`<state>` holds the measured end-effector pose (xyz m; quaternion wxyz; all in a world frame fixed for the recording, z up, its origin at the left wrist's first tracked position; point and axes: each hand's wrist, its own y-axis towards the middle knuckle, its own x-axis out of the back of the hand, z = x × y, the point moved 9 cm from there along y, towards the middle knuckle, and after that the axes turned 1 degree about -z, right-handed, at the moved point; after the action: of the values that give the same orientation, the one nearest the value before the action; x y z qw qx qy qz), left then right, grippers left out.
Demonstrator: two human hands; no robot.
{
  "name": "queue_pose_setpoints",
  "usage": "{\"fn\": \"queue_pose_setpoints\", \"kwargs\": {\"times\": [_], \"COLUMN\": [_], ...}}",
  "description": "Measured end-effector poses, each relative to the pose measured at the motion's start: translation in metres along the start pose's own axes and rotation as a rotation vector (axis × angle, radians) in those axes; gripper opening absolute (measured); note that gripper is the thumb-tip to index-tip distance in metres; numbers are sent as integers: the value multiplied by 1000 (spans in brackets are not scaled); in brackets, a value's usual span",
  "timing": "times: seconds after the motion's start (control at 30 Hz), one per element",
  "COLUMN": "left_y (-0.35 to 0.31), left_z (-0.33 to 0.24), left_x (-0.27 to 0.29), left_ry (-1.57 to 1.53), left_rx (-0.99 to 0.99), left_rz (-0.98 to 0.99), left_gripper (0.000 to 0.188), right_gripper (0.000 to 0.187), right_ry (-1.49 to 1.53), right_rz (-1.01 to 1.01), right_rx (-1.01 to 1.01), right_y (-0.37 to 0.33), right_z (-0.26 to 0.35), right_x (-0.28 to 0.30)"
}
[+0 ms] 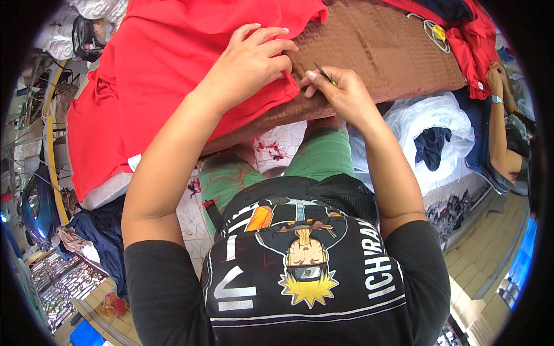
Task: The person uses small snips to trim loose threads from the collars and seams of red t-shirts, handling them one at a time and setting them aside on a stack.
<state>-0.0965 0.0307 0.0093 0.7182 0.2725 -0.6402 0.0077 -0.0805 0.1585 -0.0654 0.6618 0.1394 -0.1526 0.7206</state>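
Note:
My left hand (254,64) rests on a bright red garment (167,63), its fingers apart over the cloth near the right-hand edge. Just to its right, my right hand (345,95) is closed on a small pair of thread snips (326,76). Their dark pointed tip sticks out past the thumb toward the upper left, with a bit of yellow-green showing at the fingers. Most of the tool is hidden in the grip. The red cloth spreads over a brown patterned padded surface (381,46) and hangs down on the left side.
A cord with a yellow piece (437,33) lies at the surface's far right, beside more red and navy garments (464,43). A co-worker's hand (495,78) touches these. A clear plastic bag (398,124) with dark cloth stands below right. Navy cloth (104,233) hangs at left.

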Motion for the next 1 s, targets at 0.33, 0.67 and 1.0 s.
{"fn": "queue_pose_setpoints", "kwargs": {"times": [0.33,0.67,1.0], "left_y": [-4,-28,-77], "left_z": [-7,-21,-21], "left_x": [71,82,63], "left_ry": [-165,-109,-247], "left_rx": [80,151,438], "left_rz": [-145,-306,-575], "left_gripper": [26,31,35], "right_gripper": [28,19,57], "right_ry": [657,728,559], "right_rz": [433,305,480], "right_rx": [-222,-215,-392], "right_y": [-6,-11,-26], "right_z": [31,33,15], "right_x": [-51,-56,-65]}}
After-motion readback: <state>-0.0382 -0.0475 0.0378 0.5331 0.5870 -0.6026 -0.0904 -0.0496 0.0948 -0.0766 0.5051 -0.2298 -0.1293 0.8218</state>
